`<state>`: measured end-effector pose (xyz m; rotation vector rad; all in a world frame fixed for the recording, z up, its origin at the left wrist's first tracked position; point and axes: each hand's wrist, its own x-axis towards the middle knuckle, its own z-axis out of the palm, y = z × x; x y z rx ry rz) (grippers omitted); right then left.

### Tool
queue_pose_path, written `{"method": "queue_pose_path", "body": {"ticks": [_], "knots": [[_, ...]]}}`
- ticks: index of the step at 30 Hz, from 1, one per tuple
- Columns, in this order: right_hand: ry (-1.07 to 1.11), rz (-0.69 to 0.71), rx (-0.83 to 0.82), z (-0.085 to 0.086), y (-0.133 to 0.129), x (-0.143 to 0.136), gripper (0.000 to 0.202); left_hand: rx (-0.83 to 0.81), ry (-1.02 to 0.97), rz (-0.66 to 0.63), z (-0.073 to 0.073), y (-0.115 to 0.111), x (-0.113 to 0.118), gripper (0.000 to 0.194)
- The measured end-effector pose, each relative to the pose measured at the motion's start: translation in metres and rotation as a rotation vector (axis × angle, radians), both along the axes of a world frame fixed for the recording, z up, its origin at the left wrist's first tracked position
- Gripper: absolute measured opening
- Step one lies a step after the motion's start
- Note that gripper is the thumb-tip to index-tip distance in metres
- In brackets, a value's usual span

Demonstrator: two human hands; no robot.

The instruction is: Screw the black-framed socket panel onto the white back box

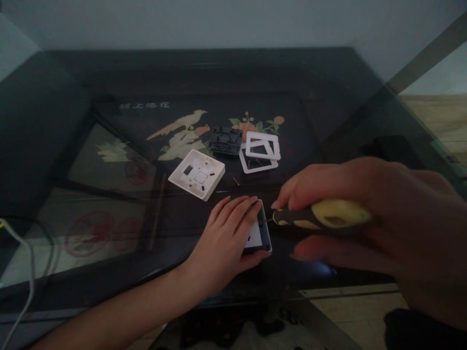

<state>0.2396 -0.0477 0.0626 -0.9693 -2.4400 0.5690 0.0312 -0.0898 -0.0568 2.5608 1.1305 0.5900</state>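
My left hand (228,233) lies over a wall switch box (265,238) with a white rim and a dark grey frame, its fingers across the top and its thumb along the near edge. Most of that box is hidden beneath the hand. In my right hand (365,218) is a screwdriver (339,214) with a yellow and black handle, held level. Its shaft points left at the box's right side, by a small hole; I cannot tell whether the tip is in a screw.
Beyond my left hand are an open white back box (199,174), a loose screw (236,182), a dark grey module (225,141) and two overlapping white frames (262,151), with screws inside them. A white cable (32,272) hangs at the glossy table's (109,73) left.
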Motion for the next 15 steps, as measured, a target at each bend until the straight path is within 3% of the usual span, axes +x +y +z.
{"method": "queue_pose_path", "body": {"ticks": [3,15], "knots": [[-0.017,0.071,0.049,0.0031,-0.0003,0.0013,0.021,0.02,-0.004,0.009,-0.0025,-0.0006,0.0,0.063],[0.002,0.049,0.065,-0.0001,0.0004,0.0,0.022,0.031,-0.007,0.005,-0.0029,-0.0009,-0.0004,0.066]]}}
